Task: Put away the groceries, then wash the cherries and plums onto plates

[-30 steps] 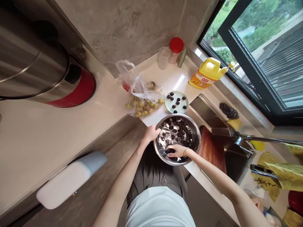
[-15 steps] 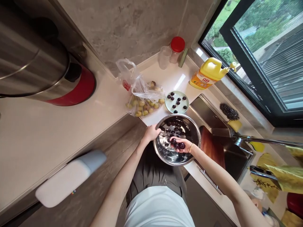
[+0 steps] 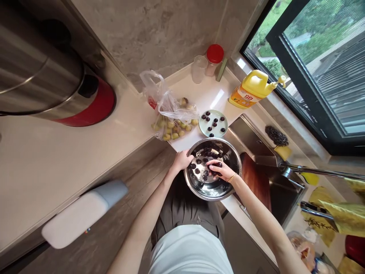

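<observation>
A shiny metal bowl [image 3: 212, 192] has several dark purple grapes [image 3: 197, 171] lying in it. My left hand [image 3: 182, 160] is closed on the bowl's left rim, thumb over the edge. Inside the bowl, my right hand [image 3: 221, 170] curls its fingers round some dark grapes [image 3: 218, 165]; how many is hidden by the fingers. Just beyond the bowl, a pale green plate [image 3: 203, 128] carries several more dark grapes, spaced apart. To the plate's left, a clear plastic bag [image 3: 171, 110] contains greenish-yellow fruit [image 3: 174, 135].
The sink [image 3: 245, 133], with a reddish-brown board [image 3: 255, 182] in it, lies right of the bowl. A yellow detergent bottle [image 3: 248, 91] stands by the window. A red-lidded jar [image 3: 214, 57] and a clear cup [image 3: 199, 69] stand at the back. A steel-and-red appliance [image 3: 88, 102] is at left.
My right hand has turned from palm up to palm down over the grapes, lower in the bowl. More loose grapes show on the bowl's left side. My left hand keeps its hold.
</observation>
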A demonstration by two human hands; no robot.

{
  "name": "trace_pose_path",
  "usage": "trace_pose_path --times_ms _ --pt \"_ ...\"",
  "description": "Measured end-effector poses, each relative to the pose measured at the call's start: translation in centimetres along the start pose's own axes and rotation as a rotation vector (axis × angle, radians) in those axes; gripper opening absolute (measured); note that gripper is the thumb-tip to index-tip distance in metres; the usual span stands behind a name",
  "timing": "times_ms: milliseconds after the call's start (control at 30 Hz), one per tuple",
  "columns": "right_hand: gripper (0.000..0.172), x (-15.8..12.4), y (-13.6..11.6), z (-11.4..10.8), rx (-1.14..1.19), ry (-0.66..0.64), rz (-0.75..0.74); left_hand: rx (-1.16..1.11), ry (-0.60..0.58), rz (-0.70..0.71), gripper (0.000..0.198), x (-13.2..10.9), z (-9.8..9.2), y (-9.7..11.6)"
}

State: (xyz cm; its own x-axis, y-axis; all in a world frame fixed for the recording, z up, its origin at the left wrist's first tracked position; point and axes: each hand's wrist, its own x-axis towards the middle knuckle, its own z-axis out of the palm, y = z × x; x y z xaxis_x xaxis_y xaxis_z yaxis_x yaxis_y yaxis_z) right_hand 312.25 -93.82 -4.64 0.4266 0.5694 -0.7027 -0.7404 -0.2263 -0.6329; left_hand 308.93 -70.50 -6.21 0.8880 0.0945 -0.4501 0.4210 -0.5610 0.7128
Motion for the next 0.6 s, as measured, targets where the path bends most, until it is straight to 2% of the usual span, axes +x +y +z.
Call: trace_pose_path --times_ms 133,233,333,433,600 --pt "0.042 -0.8 -0.8 1.2 -0.341 0.156 -0.146 0.007 -0.006 -0.009 0.027 -0.1 -0.2 0.2" --pt "0.031 -1.7 -1.4 1.9 -0.671 0.317 -0.374 0.014 -0.015 -0.021 0.028 -0.2 -0.3 0.4" --pt "0.027 -2.3 -1.7 2.5 -0.929 0.395 -0.515 0.009 -0.029 -0.048 0.029 -0.3 -0.4 0.5" --pt "0.033 -2.7 -1.3 2.9 -1.003 0.476 -0.562 -0.009 -0.029 -0.049 0.03 -0.3 -0.4 0.5" --pt "0.035 -2.5 -0.1 3.1 -1.023 0.454 -0.579 0.026 -0.028 -0.042 0.028 -0.3 -0.4 0.4"
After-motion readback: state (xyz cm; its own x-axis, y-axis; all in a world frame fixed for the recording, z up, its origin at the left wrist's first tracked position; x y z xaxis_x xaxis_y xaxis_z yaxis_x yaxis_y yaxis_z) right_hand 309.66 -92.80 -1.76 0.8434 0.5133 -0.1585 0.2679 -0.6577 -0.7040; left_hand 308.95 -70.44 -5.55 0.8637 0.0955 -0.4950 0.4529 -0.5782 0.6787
